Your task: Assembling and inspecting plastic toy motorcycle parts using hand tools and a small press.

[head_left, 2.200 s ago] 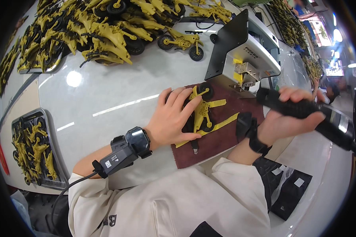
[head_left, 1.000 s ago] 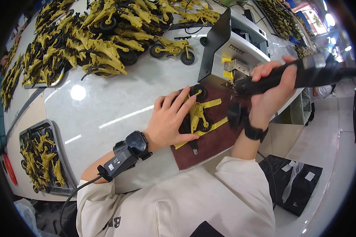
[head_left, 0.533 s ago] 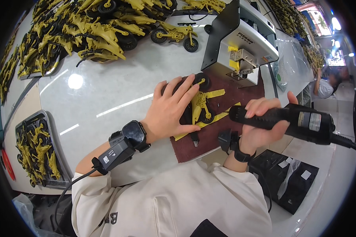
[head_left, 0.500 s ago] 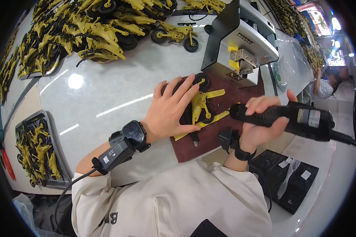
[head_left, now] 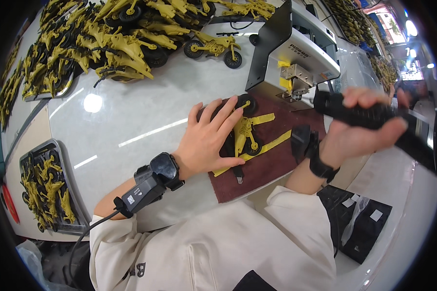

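My left hand (head_left: 206,138) lies with fingers spread over a yellow and black toy motorcycle (head_left: 243,133), pressing it against a maroon cloth (head_left: 272,165). Part of the toy is hidden beneath the palm. Off to the right, my right hand (head_left: 361,128) is wrapped round a black corded electric screwdriver (head_left: 342,109), raised above the cloth and slightly blurred. Strips of yellow tape (head_left: 274,144) run across the cloth. By my left thumb lies a small black tool (head_left: 238,173) with a metal end.
A grey and black screw feeder (head_left: 301,58) stands behind the cloth. Finished-looking toy motorcycles (head_left: 116,48) are heaped at the far left, with one single motorcycle (head_left: 213,47) standing apart. A metal tray (head_left: 75,194) of yellow parts sits at left. A black box (head_left: 359,223) is at lower right.
My right hand has moved to the right with the screwdriver, away from the toy motorcycle and nearer the screw feeder. The left hand has stayed in place.
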`<state>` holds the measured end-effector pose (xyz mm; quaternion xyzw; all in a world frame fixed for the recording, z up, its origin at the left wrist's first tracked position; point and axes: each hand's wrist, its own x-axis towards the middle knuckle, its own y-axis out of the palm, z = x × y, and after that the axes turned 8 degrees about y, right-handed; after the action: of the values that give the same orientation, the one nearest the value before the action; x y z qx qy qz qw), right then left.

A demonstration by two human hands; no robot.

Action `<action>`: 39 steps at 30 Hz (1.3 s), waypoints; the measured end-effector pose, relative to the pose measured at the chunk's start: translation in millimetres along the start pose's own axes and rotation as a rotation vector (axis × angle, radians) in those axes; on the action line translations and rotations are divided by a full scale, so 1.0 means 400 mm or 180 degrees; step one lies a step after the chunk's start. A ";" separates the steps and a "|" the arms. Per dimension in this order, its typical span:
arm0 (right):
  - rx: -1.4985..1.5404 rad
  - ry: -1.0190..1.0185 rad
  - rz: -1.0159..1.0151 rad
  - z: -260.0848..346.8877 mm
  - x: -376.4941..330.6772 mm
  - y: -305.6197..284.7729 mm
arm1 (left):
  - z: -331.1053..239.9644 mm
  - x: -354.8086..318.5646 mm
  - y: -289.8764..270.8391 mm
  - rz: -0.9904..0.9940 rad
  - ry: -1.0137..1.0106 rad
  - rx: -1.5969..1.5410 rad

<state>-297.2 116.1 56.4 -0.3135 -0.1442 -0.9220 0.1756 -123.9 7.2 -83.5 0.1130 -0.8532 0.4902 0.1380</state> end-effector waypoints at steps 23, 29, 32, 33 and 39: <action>0.1021 0.0907 0.1338 0.005 -0.218 -0.027 | 0.005 -0.011 0.001 -0.0094 -0.0031 -0.0005; 0.0965 0.0679 0.1222 0.000 -0.229 -0.032 | 0.005 -0.012 -0.002 -0.0096 -0.0049 -0.0037; 0.0973 0.0643 0.1185 -0.004 -0.222 -0.043 | 0.000 0.000 0.003 -0.0099 -0.0022 -0.0082; 0.0973 0.0832 0.1218 -0.021 -0.227 -0.039 | 0.001 -0.002 0.004 -0.0098 -0.0038 -0.0086; 0.1072 0.1372 0.1142 -0.045 -0.232 -0.013 | 0.003 -0.001 -0.001 -0.0069 -0.0077 -0.0086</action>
<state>-239.9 135.4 -16.5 -0.0981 -0.1967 -0.8847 0.4111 -123.4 5.9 -84.0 0.1262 -0.8601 0.4757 0.1345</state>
